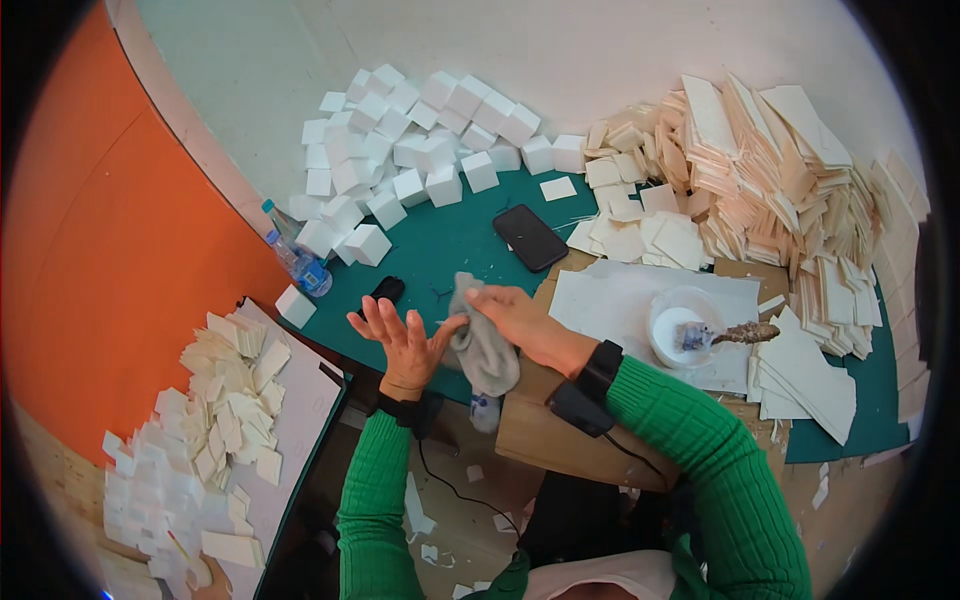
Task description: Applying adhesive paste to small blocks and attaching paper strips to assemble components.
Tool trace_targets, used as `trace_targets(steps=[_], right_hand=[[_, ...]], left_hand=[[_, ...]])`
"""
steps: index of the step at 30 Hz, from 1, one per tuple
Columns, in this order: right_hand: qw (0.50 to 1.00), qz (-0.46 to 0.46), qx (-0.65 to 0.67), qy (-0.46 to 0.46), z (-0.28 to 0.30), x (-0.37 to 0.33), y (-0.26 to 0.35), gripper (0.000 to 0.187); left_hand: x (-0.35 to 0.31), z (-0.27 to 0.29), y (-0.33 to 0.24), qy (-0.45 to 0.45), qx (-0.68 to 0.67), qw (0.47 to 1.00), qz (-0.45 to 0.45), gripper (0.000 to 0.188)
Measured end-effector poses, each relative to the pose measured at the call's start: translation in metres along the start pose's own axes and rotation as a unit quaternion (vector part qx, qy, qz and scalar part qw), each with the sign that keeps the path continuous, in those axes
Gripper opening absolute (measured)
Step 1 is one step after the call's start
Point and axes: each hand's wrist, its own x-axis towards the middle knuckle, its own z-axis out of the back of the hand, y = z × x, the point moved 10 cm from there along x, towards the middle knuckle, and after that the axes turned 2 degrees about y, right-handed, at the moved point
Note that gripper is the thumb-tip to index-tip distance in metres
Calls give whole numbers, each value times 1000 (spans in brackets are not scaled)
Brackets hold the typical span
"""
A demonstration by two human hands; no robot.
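Observation:
A crumpled grey cloth (483,345) hangs from my right hand (525,325), pinched between the thumb and fingers. Below it, at the table's front edge, shows a bluish-white patterned piece (485,412); whether it belongs to the cloth I cannot tell. My left hand (402,345) is just left of the cloth, fingers spread and raised, its thumb at the cloth's edge. Both wrists wear black straps with small black boxes and cables. Behind my left hand lies a small black object (386,291); a black phone (530,238) rests farther back on the green table top (450,232).
A tub of white paste (672,318) with a brush (745,335) sits on white paper at right. Tall stacks of cream cards (740,170) stand behind it. White paper boxes (400,140) are piled at back left, beside plastic bottles (305,270). A left side table (290,415) holds more pieces.

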Motion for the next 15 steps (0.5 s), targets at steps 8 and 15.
trace_targets(steps=[8, 15], right_hand=[[936, 104, -337, 17, -12, 0, 23, 38], [979, -185, 31, 82, -17, -3, -21, 39]], left_hand=[[-3, -3, -8, -3, 22, 999, -29, 98], [-6, -8, -7, -22, 13, 999, -19, 91]])
